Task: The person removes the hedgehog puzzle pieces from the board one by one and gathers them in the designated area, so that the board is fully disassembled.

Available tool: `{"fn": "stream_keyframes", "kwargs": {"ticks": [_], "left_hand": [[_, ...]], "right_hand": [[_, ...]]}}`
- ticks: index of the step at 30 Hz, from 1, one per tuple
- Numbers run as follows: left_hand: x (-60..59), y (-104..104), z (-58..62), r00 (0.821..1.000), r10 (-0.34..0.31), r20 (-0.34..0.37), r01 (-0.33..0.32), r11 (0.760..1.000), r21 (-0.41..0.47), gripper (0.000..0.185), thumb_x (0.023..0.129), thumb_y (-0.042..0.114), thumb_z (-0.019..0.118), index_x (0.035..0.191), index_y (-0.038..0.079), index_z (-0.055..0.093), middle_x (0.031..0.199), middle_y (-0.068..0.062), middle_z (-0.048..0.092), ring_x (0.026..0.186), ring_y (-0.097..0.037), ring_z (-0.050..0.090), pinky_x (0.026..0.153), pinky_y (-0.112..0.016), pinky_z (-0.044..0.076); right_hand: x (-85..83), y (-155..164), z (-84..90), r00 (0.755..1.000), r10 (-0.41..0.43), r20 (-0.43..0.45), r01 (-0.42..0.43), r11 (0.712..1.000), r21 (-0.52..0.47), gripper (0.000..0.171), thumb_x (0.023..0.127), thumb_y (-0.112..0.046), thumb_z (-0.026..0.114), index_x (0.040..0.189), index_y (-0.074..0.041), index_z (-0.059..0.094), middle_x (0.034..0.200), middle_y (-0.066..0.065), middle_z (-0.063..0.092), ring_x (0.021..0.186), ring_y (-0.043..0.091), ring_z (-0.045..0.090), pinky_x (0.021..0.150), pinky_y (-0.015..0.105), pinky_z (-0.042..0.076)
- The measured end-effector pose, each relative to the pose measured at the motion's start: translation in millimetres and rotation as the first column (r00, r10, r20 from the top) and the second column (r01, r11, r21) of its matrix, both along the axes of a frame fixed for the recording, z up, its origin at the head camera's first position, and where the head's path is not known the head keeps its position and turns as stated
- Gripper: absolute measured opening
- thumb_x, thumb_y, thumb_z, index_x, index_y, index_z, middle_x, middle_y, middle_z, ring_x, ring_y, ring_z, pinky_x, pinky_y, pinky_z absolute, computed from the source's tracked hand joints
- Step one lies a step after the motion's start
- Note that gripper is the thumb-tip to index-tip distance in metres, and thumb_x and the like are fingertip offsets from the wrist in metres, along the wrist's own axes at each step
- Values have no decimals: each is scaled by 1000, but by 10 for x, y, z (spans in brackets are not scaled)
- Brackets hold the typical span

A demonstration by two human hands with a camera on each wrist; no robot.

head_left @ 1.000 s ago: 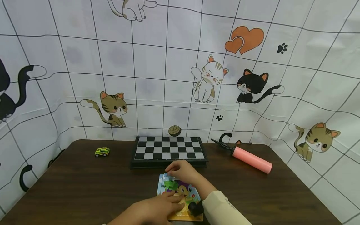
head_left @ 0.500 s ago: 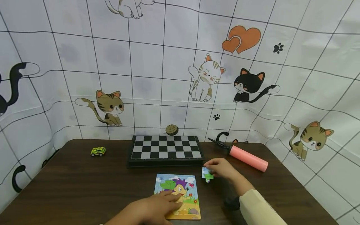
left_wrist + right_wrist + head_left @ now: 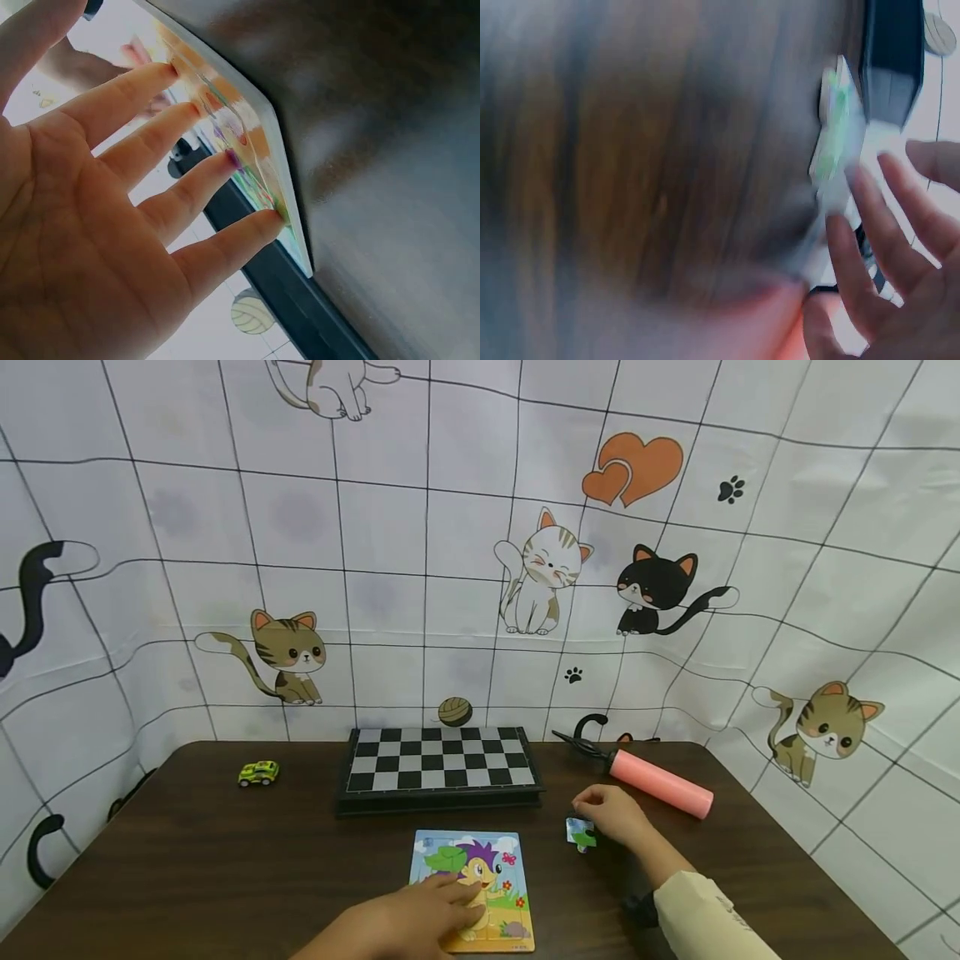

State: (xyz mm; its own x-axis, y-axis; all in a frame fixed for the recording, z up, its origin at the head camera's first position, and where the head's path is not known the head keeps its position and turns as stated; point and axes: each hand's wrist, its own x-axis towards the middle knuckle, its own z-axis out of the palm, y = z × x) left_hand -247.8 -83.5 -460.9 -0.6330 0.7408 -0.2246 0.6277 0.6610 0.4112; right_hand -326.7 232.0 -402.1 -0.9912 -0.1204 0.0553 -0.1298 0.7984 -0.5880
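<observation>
My left hand (image 3: 423,914) lies over the lower left of a picture puzzle (image 3: 501,893) with a purple-haired cartoon figure. Its fingers are straight and spread, and in the left wrist view the fingertips (image 3: 270,219) touch the puzzle's surface. To the right of the puzzle, my right hand (image 3: 617,817) is at a small blue-and-green jigsaw piece (image 3: 580,832) with knobs along its edge. The right wrist view shows its fingers loosely extended and apart, fingertips right at the edge of the jigsaw piece (image 3: 836,135), which lies low at the table surface. That view is blurred.
Behind the puzzle sits a black-and-white checkered game board (image 3: 441,768). A pink hand pump (image 3: 662,783) lies back right, just beyond my right hand. At back left stands a green toy car (image 3: 258,772). A white cat-print sheet (image 3: 390,568) hangs behind the dark table (image 3: 300,860).
My right hand has carried the jigsaw piece from the puzzle's upper left to the table at right, and its fingers have loosened. My left hand has stayed on the puzzle.
</observation>
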Motion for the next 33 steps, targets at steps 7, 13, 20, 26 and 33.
{"fn": "stream_keyframes", "kwargs": {"ticks": [7,13,20,26,33], "left_hand": [[-108,-21,-115,1000,-1,27,1,1000,12,70,83,68,63,145,40,49,155,16,35,145,-26,30,109,-59,35],[-199,-59,-280,995,-88,-40,88,996,-3,73,87,73,53,149,36,44,157,12,33,144,-27,32,107,-56,39],[-200,-61,-322,988,-124,-88,125,992,11,77,87,75,49,152,35,39,157,14,31,144,-28,33,106,-56,40],[-214,-61,-319,991,-110,-80,112,994,16,76,87,74,51,151,35,40,156,14,32,144,-27,34,106,-56,41],[-187,-87,-269,984,-134,-119,137,991,12,74,89,70,53,151,32,41,156,11,34,143,-26,35,105,-52,43]], "right_hand": [[72,-598,80,967,237,-95,-232,971,61,12,91,-16,72,103,-14,74,101,0,67,89,19,60,83,45,52],[194,-1076,115,832,553,55,-554,818,158,33,86,-24,78,118,-24,72,137,8,51,128,33,43,105,60,35],[264,-1274,93,839,523,153,-544,791,279,41,80,-33,80,120,-37,71,148,8,42,135,35,33,106,61,31],[250,-1278,101,833,524,175,-552,804,221,33,80,-31,82,110,-39,73,138,2,47,128,29,37,104,59,34],[253,-1320,89,825,543,153,-564,808,172,35,77,-25,85,106,-36,69,130,-5,50,121,22,40,103,57,34]]}}
